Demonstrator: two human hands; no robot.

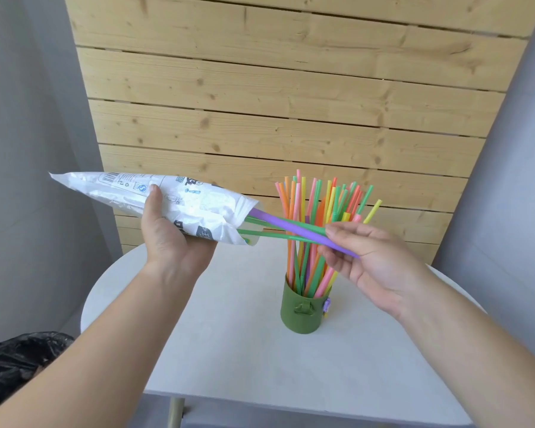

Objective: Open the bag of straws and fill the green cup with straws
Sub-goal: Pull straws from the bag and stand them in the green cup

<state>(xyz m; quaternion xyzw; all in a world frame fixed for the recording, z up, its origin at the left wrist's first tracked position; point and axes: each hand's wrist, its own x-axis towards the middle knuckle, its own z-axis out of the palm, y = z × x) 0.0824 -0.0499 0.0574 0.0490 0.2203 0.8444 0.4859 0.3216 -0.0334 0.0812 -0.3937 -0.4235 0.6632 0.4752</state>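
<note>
Bag: white printed plastic bag (142, 193) was already open, mouth facing right; our left hand (173, 239) gripped it, thumb on top.
Pull: our right hand (374, 257) pinched a purple plastic straw (291, 225) and thin green straws (260, 233) poking from it.
Cup: green cylindrical cup (303, 313) stood near centre on our white round table (229, 335), crowded with coloured straws (315, 211).
Left: we judged few remained.

Soft even daylight, faint shadows, wide-angle edge bending

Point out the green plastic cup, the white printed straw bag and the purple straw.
green plastic cup (303, 319): head view, front wall.
white printed straw bag (204, 202): head view, printed side.
purple straw (291, 228): head view, mid-shaft.
</note>
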